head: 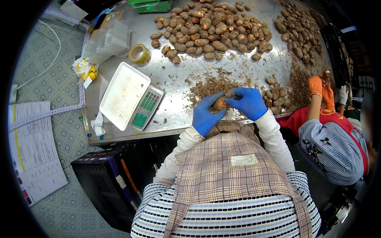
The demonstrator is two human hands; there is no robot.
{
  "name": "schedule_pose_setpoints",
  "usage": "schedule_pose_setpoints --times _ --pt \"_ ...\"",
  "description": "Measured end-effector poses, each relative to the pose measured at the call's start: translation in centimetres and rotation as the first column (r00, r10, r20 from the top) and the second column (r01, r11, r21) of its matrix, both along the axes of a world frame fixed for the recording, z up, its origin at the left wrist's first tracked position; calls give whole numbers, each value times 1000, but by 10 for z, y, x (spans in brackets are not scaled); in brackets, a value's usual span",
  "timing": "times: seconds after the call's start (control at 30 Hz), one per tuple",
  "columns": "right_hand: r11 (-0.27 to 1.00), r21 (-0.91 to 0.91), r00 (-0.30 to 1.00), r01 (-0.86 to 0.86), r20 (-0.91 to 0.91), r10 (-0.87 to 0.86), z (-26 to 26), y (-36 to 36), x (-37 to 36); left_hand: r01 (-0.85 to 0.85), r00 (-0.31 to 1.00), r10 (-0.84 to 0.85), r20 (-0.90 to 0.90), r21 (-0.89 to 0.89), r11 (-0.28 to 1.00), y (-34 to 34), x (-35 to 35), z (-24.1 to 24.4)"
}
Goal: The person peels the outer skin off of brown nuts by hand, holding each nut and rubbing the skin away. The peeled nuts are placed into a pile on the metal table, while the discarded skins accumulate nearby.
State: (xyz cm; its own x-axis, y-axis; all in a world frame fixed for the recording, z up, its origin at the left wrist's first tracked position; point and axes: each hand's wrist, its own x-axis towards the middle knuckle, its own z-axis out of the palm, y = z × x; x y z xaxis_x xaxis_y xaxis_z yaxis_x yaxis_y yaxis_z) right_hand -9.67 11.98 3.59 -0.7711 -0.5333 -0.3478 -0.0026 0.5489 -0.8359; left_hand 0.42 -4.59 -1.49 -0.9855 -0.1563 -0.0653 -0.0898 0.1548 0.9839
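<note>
Both hands wear blue gloves at the near edge of a metal table. My left hand (pixel 208 113) closes around a brown, fibrous taro corm (pixel 220 103). My right hand (pixel 247 102) touches the corm's upper right side with its fingertips; whether it holds a small tool is hidden. Loose brown peelings (pixel 211 86) lie just beyond the hands. Right of my right hand is a small group of corms (pixel 276 94). Farther back on the table spreads a large heap of corms (pixel 208 29).
A digital scale with a white tray (pixel 125 95) stands at left, near a tape roll (pixel 139 53) and clear plastic containers (pixel 110 38). Another corm heap (pixel 297 32) lies back right. A co-worker in orange gloves (pixel 321 89) works at right. Black crates (pixel 104 184) stand below the table.
</note>
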Motion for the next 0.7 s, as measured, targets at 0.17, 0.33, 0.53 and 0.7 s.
schedule_pose_setpoints --times 0.17,0.33,0.53,0.7 --pt "1000 4 1000 7 15 -7 2 4 -5 15 999 -15 41 1 1000 1 0 3" --pt "998 68 1000 -4 -18 5 5 2 0 13 999 -18 -47 -119 993 3 -1 -2" --pt "999 39 1000 -21 -14 22 -4 11 -8 16 1000 -18 -24 -89 996 4 1 0" --pt "998 -68 997 -2 -80 -4 -5 7 6 17 999 -16 50 -16 1000 1 -1 -1"
